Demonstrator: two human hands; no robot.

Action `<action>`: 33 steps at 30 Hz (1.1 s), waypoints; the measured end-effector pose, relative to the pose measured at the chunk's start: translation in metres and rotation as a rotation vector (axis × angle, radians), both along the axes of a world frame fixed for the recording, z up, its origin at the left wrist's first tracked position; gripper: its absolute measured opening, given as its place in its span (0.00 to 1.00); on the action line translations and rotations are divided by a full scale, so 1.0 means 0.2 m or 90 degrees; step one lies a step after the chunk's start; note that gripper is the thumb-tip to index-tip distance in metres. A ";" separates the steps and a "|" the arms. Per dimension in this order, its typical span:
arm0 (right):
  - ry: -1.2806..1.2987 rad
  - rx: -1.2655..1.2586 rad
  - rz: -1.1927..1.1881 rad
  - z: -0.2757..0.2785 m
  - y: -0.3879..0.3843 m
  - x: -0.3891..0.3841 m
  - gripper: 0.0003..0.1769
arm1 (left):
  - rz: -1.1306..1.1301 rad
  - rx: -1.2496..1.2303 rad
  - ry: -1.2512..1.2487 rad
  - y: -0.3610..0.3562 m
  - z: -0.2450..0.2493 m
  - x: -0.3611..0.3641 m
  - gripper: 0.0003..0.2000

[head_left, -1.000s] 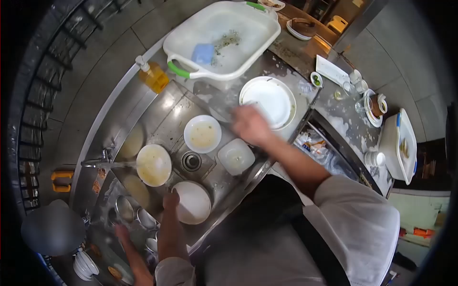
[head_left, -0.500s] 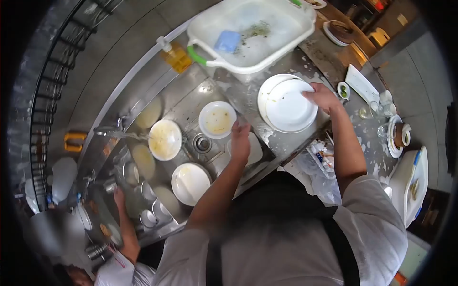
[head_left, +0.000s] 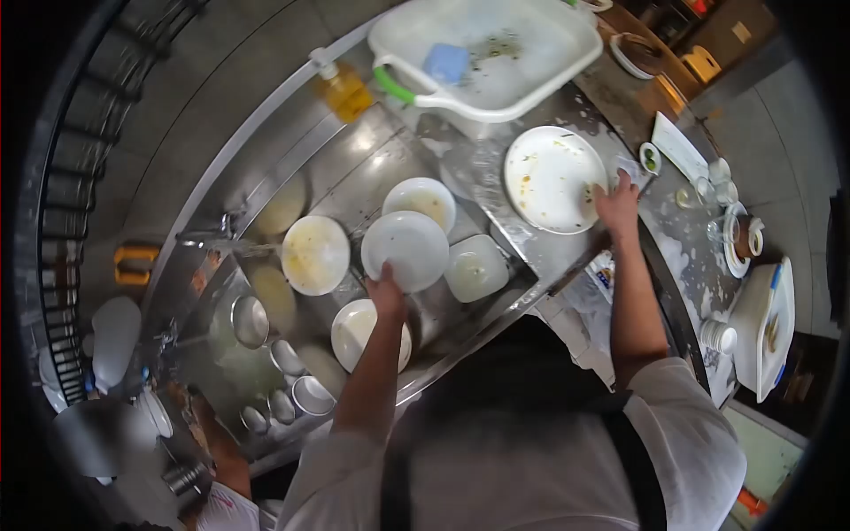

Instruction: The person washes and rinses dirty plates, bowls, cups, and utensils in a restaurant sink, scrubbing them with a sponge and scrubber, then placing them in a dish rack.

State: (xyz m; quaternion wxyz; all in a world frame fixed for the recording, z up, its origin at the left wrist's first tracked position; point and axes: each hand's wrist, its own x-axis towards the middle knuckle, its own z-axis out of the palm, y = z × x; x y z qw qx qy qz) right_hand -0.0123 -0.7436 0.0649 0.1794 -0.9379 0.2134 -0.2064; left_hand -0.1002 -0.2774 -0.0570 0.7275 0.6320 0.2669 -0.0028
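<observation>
My left hand (head_left: 387, 294) grips the near edge of a white plate (head_left: 407, 246), held above the sink basin. That plate partly covers a soiled white bowl (head_left: 421, 196) behind it. A square white dish (head_left: 477, 268) lies to its right, and another white plate (head_left: 356, 329) is partly hidden under my left forearm. On the counter, a white plate (head_left: 553, 177) with food scraps lies at the fingertips of my right hand (head_left: 617, 208). The fingers of this hand are apart at the plate's right rim, the thumb side closest to it.
Water runs from a tap (head_left: 199, 239) toward a soiled bowl (head_left: 315, 255). A white tub (head_left: 491, 111) of suds holds a blue sponge (head_left: 446, 63). A soap bottle (head_left: 343, 88) stands beside it. Metal cups (head_left: 312, 396) sit in the left basin, near another person's arm (head_left: 228, 456).
My left hand has taken a white plate from the counter area and carried it left over the sink. The scrap-covered plate now shows on the counter. My right hand's fingers have spread.
</observation>
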 end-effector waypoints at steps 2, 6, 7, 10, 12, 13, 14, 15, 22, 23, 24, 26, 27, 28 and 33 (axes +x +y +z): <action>0.083 0.061 0.003 -0.06 -0.07 0.04 0.28 | 0.113 0.006 0.052 0.05 -0.16 0.16 0.23; 0.217 0.717 -0.006 0.10 0.05 0.00 0.32 | 0.151 -0.029 0.163 -0.06 -0.30 0.37 0.26; 0.210 0.741 0.013 0.16 0.14 -0.04 0.31 | 0.161 -0.058 0.200 -0.12 -0.21 0.42 0.27; 0.221 0.773 0.079 0.30 0.44 -0.14 0.32 | 0.071 -0.116 0.342 -0.15 -0.06 0.49 0.35; 0.219 0.797 0.139 0.31 0.72 -0.17 0.33 | 0.016 -0.171 0.380 -0.11 0.00 0.46 0.41; 0.206 0.832 0.166 0.27 0.86 -0.16 0.33 | 0.028 -0.246 0.363 -0.06 0.04 0.43 0.44; 0.248 0.903 0.173 0.23 1.01 -0.13 0.34 | 0.068 -0.417 0.298 0.05 0.01 0.38 0.42; 0.266 0.927 0.209 0.14 1.17 -0.10 0.34 | -0.034 -0.710 0.027 0.18 -0.03 0.29 0.41; 0.492 1.108 0.434 -0.07 2.20 0.14 0.29 | 0.060 -0.348 -0.079 0.98 0.48 0.10 0.30; 0.533 1.142 0.425 -0.07 2.29 0.13 0.26 | 0.112 -0.399 -0.036 1.07 0.59 0.13 0.28; 0.526 1.147 0.428 -0.11 2.36 0.12 0.26 | 0.107 -0.394 -0.038 1.17 0.64 0.17 0.28; 0.651 1.272 0.328 -0.20 2.46 0.08 0.19 | 0.015 -0.182 0.024 1.30 0.70 0.25 0.26; 0.641 1.273 0.324 -0.20 2.49 0.07 0.19 | 0.006 -0.184 0.023 1.30 0.80 0.29 0.26; 0.662 1.313 0.268 -0.20 2.51 0.06 0.19 | -0.007 -0.070 0.095 1.26 0.98 0.31 0.26; 0.587 1.324 0.235 -0.15 2.54 0.07 0.23 | -0.051 0.018 0.018 1.23 1.10 0.29 0.28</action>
